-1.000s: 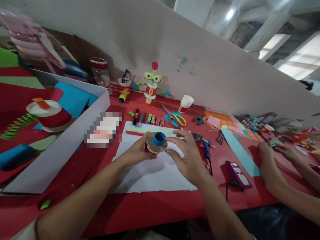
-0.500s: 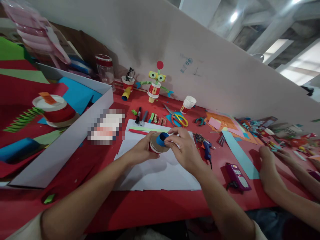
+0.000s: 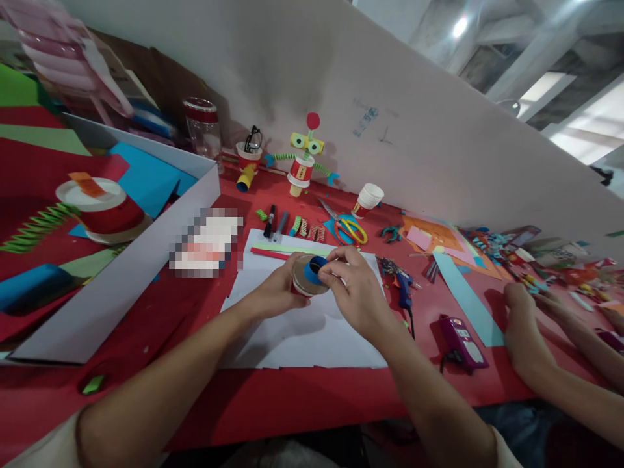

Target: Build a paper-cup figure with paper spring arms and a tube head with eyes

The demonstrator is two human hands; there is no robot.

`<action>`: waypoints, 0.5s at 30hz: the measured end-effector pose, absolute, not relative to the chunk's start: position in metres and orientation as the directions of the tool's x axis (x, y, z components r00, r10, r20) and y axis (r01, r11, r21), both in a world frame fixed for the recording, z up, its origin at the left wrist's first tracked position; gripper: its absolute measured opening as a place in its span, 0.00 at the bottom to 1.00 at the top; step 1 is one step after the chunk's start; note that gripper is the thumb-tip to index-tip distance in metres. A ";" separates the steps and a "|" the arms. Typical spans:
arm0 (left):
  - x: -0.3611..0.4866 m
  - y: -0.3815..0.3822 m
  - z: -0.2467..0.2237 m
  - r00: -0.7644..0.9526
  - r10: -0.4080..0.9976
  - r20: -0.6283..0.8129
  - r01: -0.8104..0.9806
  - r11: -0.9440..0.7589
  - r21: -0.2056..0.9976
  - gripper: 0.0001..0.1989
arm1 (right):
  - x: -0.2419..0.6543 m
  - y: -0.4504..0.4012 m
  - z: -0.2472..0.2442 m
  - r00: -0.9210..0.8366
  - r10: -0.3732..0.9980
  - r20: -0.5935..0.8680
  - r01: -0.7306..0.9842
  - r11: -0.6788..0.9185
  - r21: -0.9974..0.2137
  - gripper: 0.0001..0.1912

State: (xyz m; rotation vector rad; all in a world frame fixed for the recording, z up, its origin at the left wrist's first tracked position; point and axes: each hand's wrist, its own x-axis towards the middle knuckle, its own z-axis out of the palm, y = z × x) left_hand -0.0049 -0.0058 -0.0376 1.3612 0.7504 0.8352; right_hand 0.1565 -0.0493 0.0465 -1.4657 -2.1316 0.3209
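My left hand (image 3: 277, 290) clamped round cup (image 3: 303, 286); right hand (image 3: 359, 296) pinching blue ring (image 3: 311, 273) atop, over paper (image 3: 312, 341), toward far edge.

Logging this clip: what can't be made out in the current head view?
All in the head view:
- Left side of the cup: hidden by the left hand.
- Right edge of the blue tube: covered by fingertips of the right hand.
- Item beside the white box: masked by pixelation.
- Writing on the wall: too small and blurred.
- Co-worker's near forearm: cut off by the right edge.
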 end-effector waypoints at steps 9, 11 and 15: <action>-0.006 -0.005 -0.037 0.498 0.865 0.055 -0.081 -0.017 0.997 0.28 | 0.161 -0.046 0.055 -0.321 0.881 0.348 0.734 0.464 -0.496 0.09; -0.006 -0.005 -0.037 0.500 0.864 0.053 -0.059 -0.027 0.998 0.27 | 0.157 -0.037 0.060 -0.369 0.859 0.354 0.723 0.504 -0.472 0.13; -0.005 -0.005 -0.037 0.504 0.864 0.009 -0.013 -0.003 1.000 0.27 | 0.135 -0.009 0.062 -0.464 0.864 0.197 0.763 0.503 -0.407 0.20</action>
